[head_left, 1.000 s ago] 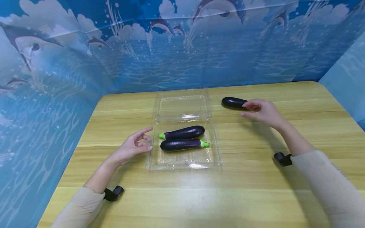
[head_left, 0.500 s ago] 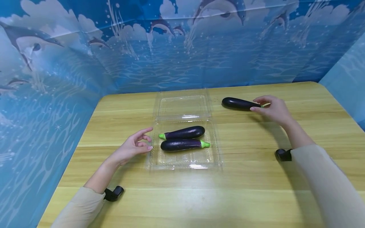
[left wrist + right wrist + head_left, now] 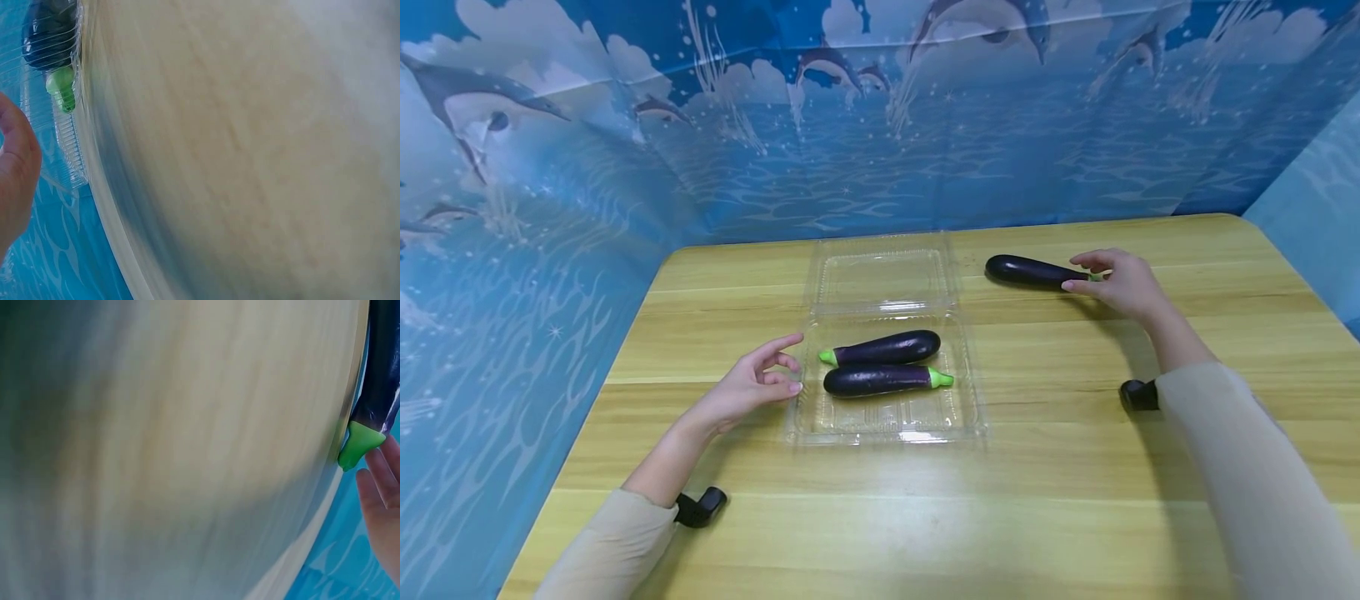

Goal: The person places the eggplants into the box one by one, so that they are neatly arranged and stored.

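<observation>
Blue backdrop (image 3: 865, 167) all across the top of the frame, dolphins, clouds and ripples on it, and below that ran the pale wood tabletop (image 3: 1037, 500)! Right in the middle lay the clear container (image 3: 850, 437), its lid (image 3: 880, 275) folded back towards the backdrop, and inside it a pair: the upper eggplant (image 3: 891, 347) with its green stem to the left, the lower eggplant (image 3: 876, 381) with its stem to the right, lying close together. Left of centre, the left hand (image 3: 748, 382) was at the container's left rim, fingers loosely bent, thumb well apart from them; touching the plastic or not, I couldn't tell. Then the upper right of the frame, where the third eggplant (image 3: 1030, 272) lay on the tabletop, stem end to the right, and the right hand (image 3: 1123, 283) was there, thumb and fingers relaxed and parted about that stem, contact hard to judge. Beige sleeves (image 3: 1240, 450) reached in from both lower corners
</observation>
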`<state>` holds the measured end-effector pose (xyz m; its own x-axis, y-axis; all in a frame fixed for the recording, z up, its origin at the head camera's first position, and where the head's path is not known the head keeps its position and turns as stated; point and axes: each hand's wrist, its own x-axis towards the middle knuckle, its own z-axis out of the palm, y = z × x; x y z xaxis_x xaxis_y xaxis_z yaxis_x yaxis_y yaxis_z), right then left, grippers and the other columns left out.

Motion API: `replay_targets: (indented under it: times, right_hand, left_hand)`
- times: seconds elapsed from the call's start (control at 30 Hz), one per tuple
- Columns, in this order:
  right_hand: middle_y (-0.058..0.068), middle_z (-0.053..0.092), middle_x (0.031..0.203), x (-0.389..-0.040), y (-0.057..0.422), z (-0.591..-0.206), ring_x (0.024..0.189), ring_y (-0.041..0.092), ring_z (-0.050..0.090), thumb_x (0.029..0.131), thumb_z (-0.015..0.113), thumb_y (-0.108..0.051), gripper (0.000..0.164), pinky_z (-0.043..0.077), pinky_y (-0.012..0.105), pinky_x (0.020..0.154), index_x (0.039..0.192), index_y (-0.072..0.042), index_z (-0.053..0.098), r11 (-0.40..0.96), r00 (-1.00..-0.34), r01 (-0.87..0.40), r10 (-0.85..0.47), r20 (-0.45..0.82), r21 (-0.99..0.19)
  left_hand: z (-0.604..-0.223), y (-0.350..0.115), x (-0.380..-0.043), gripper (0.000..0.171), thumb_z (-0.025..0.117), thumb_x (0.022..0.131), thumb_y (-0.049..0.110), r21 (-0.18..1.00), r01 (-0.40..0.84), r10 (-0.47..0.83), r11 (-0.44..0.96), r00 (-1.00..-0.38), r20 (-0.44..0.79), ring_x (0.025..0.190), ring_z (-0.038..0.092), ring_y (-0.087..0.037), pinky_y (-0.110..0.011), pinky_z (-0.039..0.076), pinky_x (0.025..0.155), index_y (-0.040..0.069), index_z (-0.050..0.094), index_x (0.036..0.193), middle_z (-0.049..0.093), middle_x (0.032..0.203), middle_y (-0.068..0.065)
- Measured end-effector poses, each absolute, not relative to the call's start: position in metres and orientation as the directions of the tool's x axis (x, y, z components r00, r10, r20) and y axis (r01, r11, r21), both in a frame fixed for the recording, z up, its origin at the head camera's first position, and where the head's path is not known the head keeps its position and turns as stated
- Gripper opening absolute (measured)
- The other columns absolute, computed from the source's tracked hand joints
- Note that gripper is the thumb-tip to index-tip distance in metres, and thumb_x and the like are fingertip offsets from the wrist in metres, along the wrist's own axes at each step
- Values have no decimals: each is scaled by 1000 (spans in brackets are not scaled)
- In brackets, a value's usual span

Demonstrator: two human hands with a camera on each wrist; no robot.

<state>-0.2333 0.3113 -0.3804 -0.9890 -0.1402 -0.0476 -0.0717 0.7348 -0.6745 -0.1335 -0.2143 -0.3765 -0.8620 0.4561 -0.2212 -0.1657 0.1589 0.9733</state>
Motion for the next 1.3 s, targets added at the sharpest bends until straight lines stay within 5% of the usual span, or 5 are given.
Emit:
replay_targets:
  times: [1.3]
  right_hand:
    - [24,50,122,-241,306,-384,111,38,44,86,66,-38,54,36,54,89,125,-2,54,757,-976,-76,-190,-108,-649]
  left_hand:
    - [-378,-215,-134,75,64,84,-3,975,-164,457,153,-863,-217,76,54,-10,-19,50,71,5,23,147,43,111,-11]
